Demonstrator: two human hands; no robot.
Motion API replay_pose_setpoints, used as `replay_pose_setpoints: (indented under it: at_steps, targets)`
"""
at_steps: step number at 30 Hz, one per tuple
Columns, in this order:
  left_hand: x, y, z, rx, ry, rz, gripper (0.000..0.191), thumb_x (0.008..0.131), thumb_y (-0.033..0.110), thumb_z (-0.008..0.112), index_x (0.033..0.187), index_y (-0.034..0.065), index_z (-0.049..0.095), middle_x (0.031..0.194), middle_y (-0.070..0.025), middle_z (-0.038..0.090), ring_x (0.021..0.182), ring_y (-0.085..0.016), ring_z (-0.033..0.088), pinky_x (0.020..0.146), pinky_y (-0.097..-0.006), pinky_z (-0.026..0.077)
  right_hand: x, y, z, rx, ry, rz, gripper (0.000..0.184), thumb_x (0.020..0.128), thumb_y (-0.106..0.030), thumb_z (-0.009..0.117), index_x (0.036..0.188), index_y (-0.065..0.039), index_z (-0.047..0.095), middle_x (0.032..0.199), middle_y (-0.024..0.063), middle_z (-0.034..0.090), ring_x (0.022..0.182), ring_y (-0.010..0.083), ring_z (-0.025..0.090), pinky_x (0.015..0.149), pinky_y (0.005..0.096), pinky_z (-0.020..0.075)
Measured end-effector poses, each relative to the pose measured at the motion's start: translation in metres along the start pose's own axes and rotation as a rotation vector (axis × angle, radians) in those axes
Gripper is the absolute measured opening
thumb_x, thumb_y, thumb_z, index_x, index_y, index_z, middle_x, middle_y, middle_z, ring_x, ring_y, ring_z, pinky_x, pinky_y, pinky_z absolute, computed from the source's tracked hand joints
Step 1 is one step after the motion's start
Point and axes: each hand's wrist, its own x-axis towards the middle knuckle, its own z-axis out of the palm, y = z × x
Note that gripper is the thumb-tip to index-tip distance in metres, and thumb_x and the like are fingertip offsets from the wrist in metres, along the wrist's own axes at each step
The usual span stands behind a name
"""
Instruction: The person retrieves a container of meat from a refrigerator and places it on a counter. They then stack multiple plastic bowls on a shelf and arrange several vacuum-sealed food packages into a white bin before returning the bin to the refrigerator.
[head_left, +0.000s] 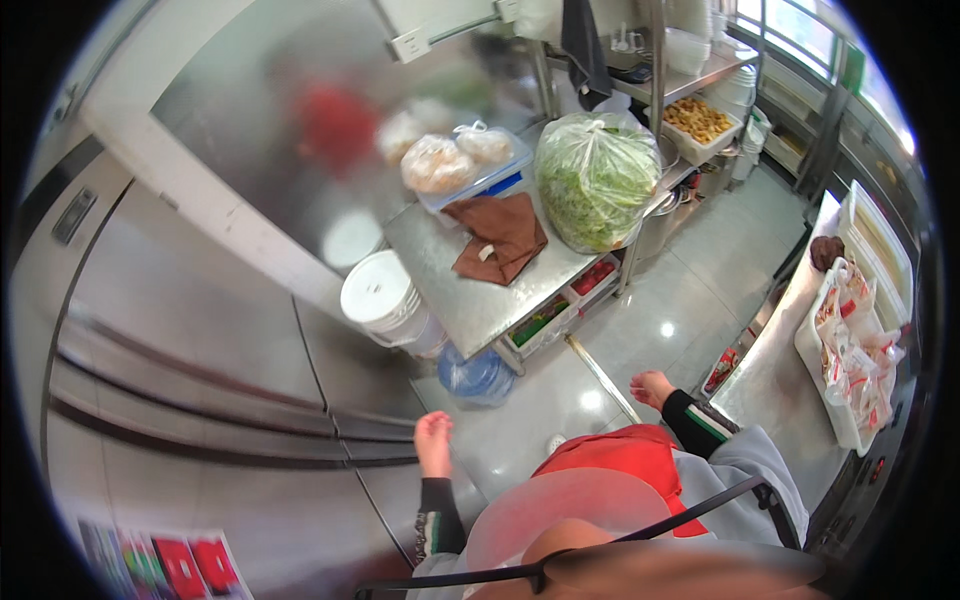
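Note:
My left hand hangs in the air beside the steel refrigerator doors, fingers loosely curled; it touches nothing. My right hand is above the tiled floor, left of the steel counter, also with loosely curled fingers and nothing seen in it. Whether either hand is fully closed is hard to see. Ahead stands a steel table with a folded brown cloth, a big clear bag of leafy greens and a plastic container that bears tied bags of food.
A white lidded bucket and a blue water bottle stand by the table. At right, a steel counter holds a white tub of bagged food. A shelf rack rises behind the table. A metal strip crosses the floor.

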Motion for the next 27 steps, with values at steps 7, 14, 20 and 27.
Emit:
replay_pose_setpoints:
  at_steps: [7,14,20,27]
  targets:
    - [0.176,0.044,-0.003,0.352,0.033,0.332,0.022,0.094,0.011,0.069,0.114,0.001,0.065,0.104,-0.0077,0.067,0.093,-0.015,0.061,0.086,-0.0305,0.051,-0.074,-0.005,0.006,-0.065,0.143,-0.064,0.013,0.094,-0.014,0.067,0.103,-0.005,0.061,0.087,0.0071,0.067,0.069,0.0185,0.066,0.062,0.0317,0.0538]
    - [0.197,0.096,-0.049,1.406,0.519,0.556,0.045,0.081,0.023,0.08,0.12,0.01,0.063,0.132,-0.0167,0.059,0.127,-0.036,0.051,0.108,-0.0585,0.037,-0.095,0.0,0.02,-0.143,0.011,-0.108,0.016,0.091,-0.009,0.067,0.105,-0.002,0.063,0.088,0.0073,0.066,0.075,0.0177,0.067,0.063,0.0301,0.0544]
    - [0.187,0.127,-0.187,1.965,0.518,0.007,0.015,0.088,0.024,0.066,0.093,0.017,0.077,0.105,-0.0034,0.073,0.107,-0.024,0.061,0.095,-0.0454,0.038,-0.083,0.022,0.001,-0.378,0.023,-0.278,0.018,0.086,-0.003,0.07,0.103,0.002,0.064,0.088,0.0083,0.068,0.074,0.0182,0.068,0.066,0.0309,0.0559]
    - [0.195,0.086,-0.234,2.223,0.583,0.106,0.026,0.094,0.024,0.056,0.102,0.015,0.079,0.106,-0.0048,0.07,0.107,-0.022,0.058,0.104,-0.0416,0.031,-0.066,0.01,0.025,-0.617,-0.095,-0.372,0.016,0.087,-0.006,0.071,0.099,0.003,0.067,0.085,0.0074,0.07,0.073,0.0164,0.067,0.066,0.0303,0.0542]
